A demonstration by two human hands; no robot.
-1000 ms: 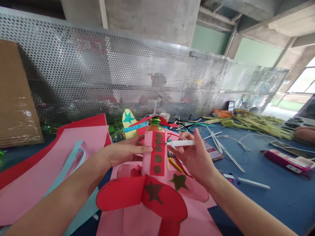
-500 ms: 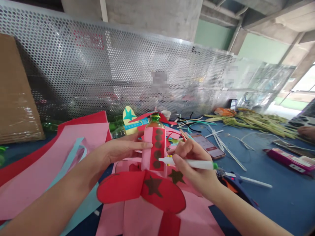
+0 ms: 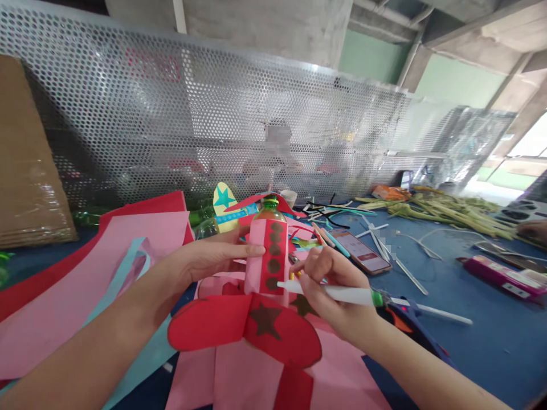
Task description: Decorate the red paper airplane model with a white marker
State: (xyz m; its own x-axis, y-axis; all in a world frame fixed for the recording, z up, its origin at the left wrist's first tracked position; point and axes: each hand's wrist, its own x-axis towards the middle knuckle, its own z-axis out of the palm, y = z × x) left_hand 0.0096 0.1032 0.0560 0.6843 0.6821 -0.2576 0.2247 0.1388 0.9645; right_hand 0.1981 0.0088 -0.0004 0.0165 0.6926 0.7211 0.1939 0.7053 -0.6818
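Note:
My left hand (image 3: 217,253) grips a plastic bottle (image 3: 268,214) with a green cap, wrapped in pink paper; its thumb lies on the front and the other fingers are behind. Down the wrap runs a red strip (image 3: 280,236) with several dark dots. My right hand (image 3: 335,279) is closed around a white marker (image 3: 348,294) with a green end. The marker's tip meets the strip's lowest dot, or is just over it. Below the bottle's body spread red paper wings (image 3: 294,341), one bearing a dark star (image 3: 265,320).
Pink paper (image 3: 141,250) and a light blue strip (image 3: 117,279) lie on the left. Beyond my right hand are a phone (image 3: 363,253), white sticks, a blue glue gun (image 3: 421,333) and a purple box (image 3: 502,277). A perforated metal screen (image 3: 239,114) stands behind.
The marker and my right hand have shifted very slightly down, with the tip still by the lowest dot. My left hand keeps its hold on the bottle.

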